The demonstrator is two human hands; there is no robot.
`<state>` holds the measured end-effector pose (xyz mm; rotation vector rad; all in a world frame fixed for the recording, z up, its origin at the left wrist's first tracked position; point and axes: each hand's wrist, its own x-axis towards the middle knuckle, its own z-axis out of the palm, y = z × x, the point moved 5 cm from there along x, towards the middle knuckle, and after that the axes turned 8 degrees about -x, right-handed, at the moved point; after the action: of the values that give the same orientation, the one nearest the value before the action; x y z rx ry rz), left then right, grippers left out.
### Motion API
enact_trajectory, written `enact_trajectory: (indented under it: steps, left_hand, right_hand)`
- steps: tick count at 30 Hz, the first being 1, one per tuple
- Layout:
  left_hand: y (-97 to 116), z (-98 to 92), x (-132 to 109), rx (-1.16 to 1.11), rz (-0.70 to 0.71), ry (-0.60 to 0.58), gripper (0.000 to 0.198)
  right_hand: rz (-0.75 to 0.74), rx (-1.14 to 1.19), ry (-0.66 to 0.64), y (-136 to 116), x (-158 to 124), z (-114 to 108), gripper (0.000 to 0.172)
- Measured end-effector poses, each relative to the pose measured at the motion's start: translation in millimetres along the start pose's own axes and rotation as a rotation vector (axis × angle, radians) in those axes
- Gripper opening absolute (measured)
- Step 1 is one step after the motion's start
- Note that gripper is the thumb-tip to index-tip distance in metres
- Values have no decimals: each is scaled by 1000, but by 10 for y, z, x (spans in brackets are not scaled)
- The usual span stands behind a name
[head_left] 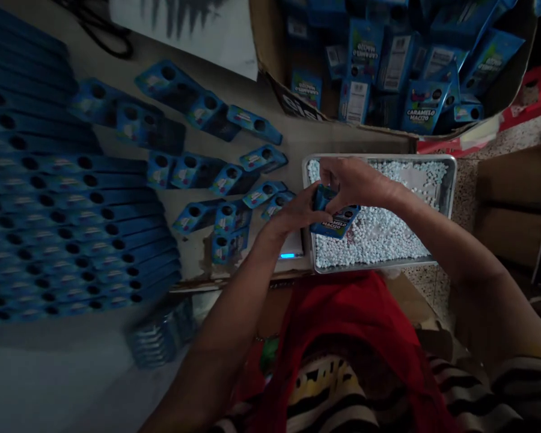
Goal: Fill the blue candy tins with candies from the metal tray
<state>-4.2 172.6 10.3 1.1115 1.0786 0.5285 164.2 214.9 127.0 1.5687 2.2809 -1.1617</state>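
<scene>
The left hand (297, 211) and right hand (358, 180) are both closed on a small blue box (338, 221), held just above the left part of the metal tray (451, 180). If the grip slips, I think it drops into the white pellets (388, 234) and scatters some over the tray's rim.

Box (339, 222) top hidden by fingers (330, 175); scale (292, 248) prob. half-covered.
</scene>
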Motion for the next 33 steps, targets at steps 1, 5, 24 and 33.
enact_trajectory:
  steps: [1, 5, 24, 33]
  left_hand:
    - [-47, 76, -16, -37, -70, -90, 83]
    - [-154, 337, -141, -109, -238, -217, 87]
    - [-1562, 931, -1784, -374, -421, 389, 98]
    - [-1139, 1078, -879, -424, -208, 248, 105]
  right_hand:
    - [6, 21, 19, 49, -18, 79, 47]
    - [5, 203, 94, 308, -161, 394, 27]
    - [-323, -376, 174, 927, 448, 1435, 40]
    - [222, -134, 473, 1732, -1293, 1505, 54]
